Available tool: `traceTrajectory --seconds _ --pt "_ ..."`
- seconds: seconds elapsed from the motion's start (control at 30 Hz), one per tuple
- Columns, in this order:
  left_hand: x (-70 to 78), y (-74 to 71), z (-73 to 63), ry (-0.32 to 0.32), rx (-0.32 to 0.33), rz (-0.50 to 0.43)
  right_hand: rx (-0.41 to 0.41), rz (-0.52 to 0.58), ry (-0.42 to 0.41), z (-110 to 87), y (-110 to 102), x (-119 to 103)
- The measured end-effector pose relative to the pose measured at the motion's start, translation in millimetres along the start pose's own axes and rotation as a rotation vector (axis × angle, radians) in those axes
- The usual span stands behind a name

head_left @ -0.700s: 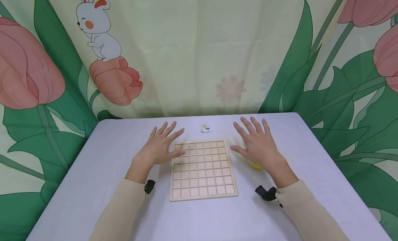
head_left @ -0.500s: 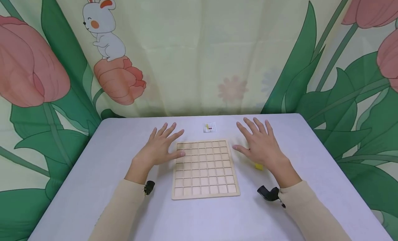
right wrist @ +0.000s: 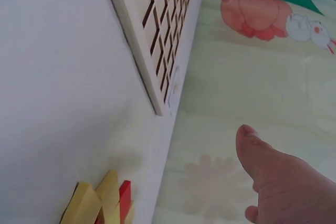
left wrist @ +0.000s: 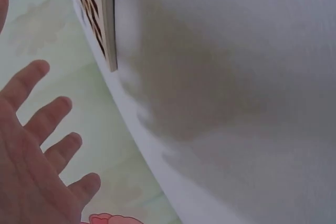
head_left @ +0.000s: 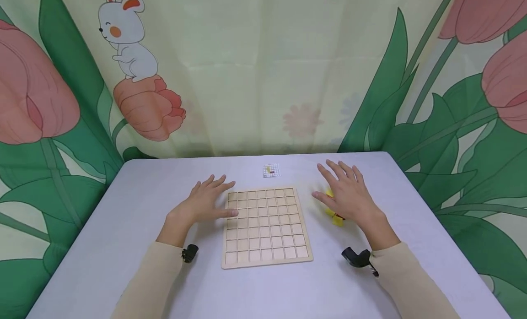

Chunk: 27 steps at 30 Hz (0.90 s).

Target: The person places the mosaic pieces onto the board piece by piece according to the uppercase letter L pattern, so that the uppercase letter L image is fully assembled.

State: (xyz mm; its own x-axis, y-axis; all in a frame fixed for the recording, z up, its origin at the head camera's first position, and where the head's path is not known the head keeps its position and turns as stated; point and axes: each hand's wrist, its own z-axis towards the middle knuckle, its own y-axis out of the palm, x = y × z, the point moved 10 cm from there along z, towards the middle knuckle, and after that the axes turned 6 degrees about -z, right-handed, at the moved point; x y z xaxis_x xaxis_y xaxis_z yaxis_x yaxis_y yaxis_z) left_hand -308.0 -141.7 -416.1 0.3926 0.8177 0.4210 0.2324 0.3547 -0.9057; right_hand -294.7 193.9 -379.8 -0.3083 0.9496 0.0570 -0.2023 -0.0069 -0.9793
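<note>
The left hand (head_left: 201,204) and right hand (head_left: 348,195), fingers spread and empty, flanked the board (head_left: 266,228), blocks (right wrist: 84,202) right of it presumably for easy reach.

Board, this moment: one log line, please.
board: on table; left hand: grip empty, near board; right hand: grip empty, near blocks; card: beyond board
</note>
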Motion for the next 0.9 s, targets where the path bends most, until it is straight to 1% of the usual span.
traceTrajectory --seconds 0.1,0.2,0.37,0.43,0.53,0.63,0.73,0.8,0.9 --pt "-7.2 4.6 0.6 -0.001 -0.029 -0.014 -0.034 0.018 0.022 -0.6 5.6 4.7" --pt "-10.4 7.5 4.0 0.008 -0.052 -0.02 -0.053 0.022 0.033 -2.7 6.6 11.0" --pt "-15.9 13.0 5.5 -0.025 -0.134 -0.033 -0.061 0.012 0.034 -4.3 7.4 18.5" --pt "-17.4 14.2 5.2 -0.035 -0.154 -0.043 -0.055 0.008 0.033 -4.2 7.6 21.4" --pt "-19.2 16.0 5.8 -0.031 -0.148 -0.071 -0.053 0.02 0.027 -5.3 9.2 25.9" --pt "-19.1 19.5 7.6 -0.004 -0.139 -0.146 -0.059 0.043 0.035 -9.6 12.0 34.7" --pt "-19.1 24.0 9.1 0.02 -0.14 -0.201 -0.061 0.062 0.048 -14.5 12.9 45.6" --pt "-20.1 25.8 9.7 0.02 -0.143 -0.212 -0.049 0.074 0.052 -15.9 11.8 51.7" --pt "-22.9 28.1 10.8 0.0 -0.15 -0.205 -0.041 0.102 0.061 -17.0 11.4 58.4"
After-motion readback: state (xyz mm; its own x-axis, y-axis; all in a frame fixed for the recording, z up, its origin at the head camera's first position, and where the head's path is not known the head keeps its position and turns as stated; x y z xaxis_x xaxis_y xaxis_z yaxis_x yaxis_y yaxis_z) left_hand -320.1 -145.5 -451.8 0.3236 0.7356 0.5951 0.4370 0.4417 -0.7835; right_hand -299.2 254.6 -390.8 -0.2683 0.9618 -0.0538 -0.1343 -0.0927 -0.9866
